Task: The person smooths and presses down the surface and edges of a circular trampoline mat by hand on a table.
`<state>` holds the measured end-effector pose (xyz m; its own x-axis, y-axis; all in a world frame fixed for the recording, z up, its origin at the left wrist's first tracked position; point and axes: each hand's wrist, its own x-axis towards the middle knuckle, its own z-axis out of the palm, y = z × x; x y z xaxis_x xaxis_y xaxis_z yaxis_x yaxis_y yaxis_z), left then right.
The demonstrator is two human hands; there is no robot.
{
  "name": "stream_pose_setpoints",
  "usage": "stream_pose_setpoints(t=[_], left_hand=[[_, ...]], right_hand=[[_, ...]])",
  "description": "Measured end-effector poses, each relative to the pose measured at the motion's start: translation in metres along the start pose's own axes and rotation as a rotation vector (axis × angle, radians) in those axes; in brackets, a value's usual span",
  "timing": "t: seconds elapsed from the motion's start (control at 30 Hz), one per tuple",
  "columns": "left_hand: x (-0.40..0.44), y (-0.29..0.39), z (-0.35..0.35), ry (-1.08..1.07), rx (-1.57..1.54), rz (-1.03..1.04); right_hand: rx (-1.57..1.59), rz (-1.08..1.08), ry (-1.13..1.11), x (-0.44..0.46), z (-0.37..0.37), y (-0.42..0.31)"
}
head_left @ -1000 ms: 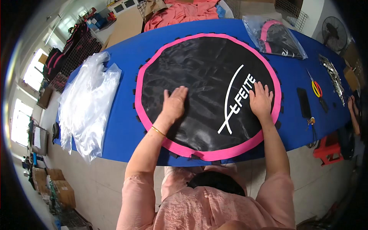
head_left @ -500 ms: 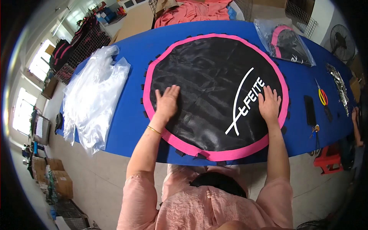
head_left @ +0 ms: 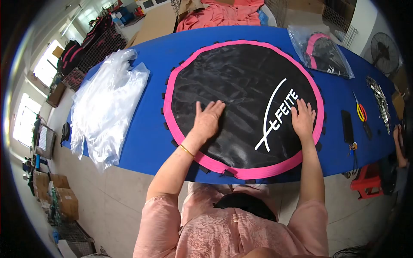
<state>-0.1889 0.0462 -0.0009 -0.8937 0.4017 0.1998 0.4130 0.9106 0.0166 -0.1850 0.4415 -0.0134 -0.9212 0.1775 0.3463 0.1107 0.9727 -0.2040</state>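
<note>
A round black mat [head_left: 232, 81] with a pink border and small black tabs around its edge lies spread on the blue table [head_left: 148, 47]. White lettering runs across its right part. My left hand [head_left: 208, 120] rests on the black fabric left of centre, fingers apart, holding nothing. Over at the right, my right hand [head_left: 304, 120] lies flat beside the lettering near the pink border, also with fingers spread and nothing held. Slight ripples show in the fabric between the hands.
Clear plastic bags [head_left: 105, 107] lie at the left. A bagged pink and black mat [head_left: 322, 51] is at the back right. A phone [head_left: 346, 126], scissors [head_left: 360, 112], keys [head_left: 353, 147] and metal pieces [head_left: 379, 101] lie right. Another person's arm [head_left: 399, 148] shows at the far right.
My left hand first slid left across the mat, then moved back right toward its middle. My right hand has stayed near the lettering. The whole view has shifted slightly.
</note>
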Motion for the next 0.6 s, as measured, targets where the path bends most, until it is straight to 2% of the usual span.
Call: stream_pose_setpoints(t=[0.2,0.3,0.5,0.6], left_hand=[[-0.001,-0.069,-0.016,-0.072,0.044,-0.234],[-0.004,-0.065,-0.013,-0.094,0.075,-0.199],[-0.007,0.005,0.004,-0.039,0.06,0.058],[-0.013,0.01,-0.014,-0.059,0.042,0.041]], right_hand=[[0.002,0.019,-0.016,0.0,-0.002,-0.002],[0.006,0.026,-0.017,0.0,-0.002,-0.003],[-0.004,0.006,-0.008,0.001,0.004,0.002],[0.003,-0.014,0.017,0.001,0.006,0.003]])
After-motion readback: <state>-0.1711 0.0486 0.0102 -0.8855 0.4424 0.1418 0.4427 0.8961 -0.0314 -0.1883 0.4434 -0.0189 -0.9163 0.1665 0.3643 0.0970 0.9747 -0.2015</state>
